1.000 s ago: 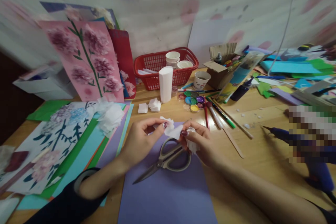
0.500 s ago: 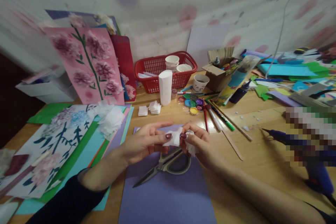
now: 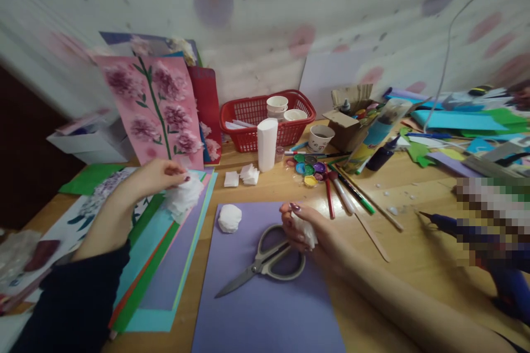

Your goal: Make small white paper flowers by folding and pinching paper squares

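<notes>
My left hand [image 3: 155,175] reaches out to the left and pinches the top of a loose pile of white tissue squares [image 3: 183,198] lying on the stacked coloured paper. My right hand [image 3: 304,229] rests on the purple paper sheet [image 3: 265,309], fingers curled round a small wad of white tissue [image 3: 305,229]. Grey-handled scissors [image 3: 265,265] lie on the purple sheet just below and left of that hand. A round stack of cut tissue [image 3: 229,218] sits on the sheet's upper left corner.
A red basket [image 3: 248,121] with paper cups stands at the back. A white tissue roll [image 3: 267,143], paint pots [image 3: 306,168], pens [image 3: 343,193], a cardboard box [image 3: 348,118], pink flower artwork [image 3: 159,110] and a blue glue gun [image 3: 455,226] surround the workspace.
My left hand left the tissue piece held between both hands and swung left to the tissue pile. A round tissue stack now lies on the purple sheet. My right hand stayed put.
</notes>
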Available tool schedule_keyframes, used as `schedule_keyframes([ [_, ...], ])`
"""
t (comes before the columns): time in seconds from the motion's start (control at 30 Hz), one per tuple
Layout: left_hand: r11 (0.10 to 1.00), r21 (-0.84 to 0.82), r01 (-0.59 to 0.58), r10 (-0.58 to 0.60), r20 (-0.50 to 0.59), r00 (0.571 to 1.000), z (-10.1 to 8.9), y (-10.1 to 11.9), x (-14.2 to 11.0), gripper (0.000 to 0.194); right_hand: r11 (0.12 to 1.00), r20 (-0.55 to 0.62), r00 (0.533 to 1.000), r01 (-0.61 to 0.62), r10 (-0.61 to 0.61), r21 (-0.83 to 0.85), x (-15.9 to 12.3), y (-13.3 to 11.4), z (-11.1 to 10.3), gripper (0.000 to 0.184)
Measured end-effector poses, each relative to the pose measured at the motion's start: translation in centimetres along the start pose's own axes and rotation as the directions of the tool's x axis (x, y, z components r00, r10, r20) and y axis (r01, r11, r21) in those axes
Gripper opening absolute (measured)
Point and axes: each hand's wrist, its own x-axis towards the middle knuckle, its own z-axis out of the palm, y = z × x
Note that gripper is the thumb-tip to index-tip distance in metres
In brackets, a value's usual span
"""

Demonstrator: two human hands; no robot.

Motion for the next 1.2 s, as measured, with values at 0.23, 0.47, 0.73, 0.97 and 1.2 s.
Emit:
schedule_keyframes([
  [0.23,0.961,0.114,-0.252,0.276,-0.333,0.902,1.9,2.9,-2.3,0.015,0.974,0.076,0.995,-0.083,0.068,0.211,0.2,-0.2,-0.7,0.027],
  [0.47,0.784,-0.108,-0.611,0.614,-0.006,0.789,11.6,8.1,-8.8,0.010,0.976,0.116,0.992,-0.077,0.054,0.203,0.2,-0.3,-0.3,0.022],
  [0.73,0.873,-0.052,-0.485,0.485,0.000,0.874,13.2,7.9,-9.9,0.014,0.978,0.150,0.986,-0.104,0.077,0.182,-0.1,-0.1,0.1,0.024],
  [0.97,0.902,-0.141,-0.408,0.411,-0.009,0.912,13.8,7.0,-9.2,0.024,0.969,0.170,0.982,-0.116,0.080,0.217,-0.1,-0.2,-0.1,0.044],
  [1.2,0.729,-0.006,-0.685,0.675,-0.159,0.720,12.9,7.5,-10.4,0.008,0.980,0.069,0.996,-0.074,0.062,0.184,0.0,0.0,0.0,0.050],
])
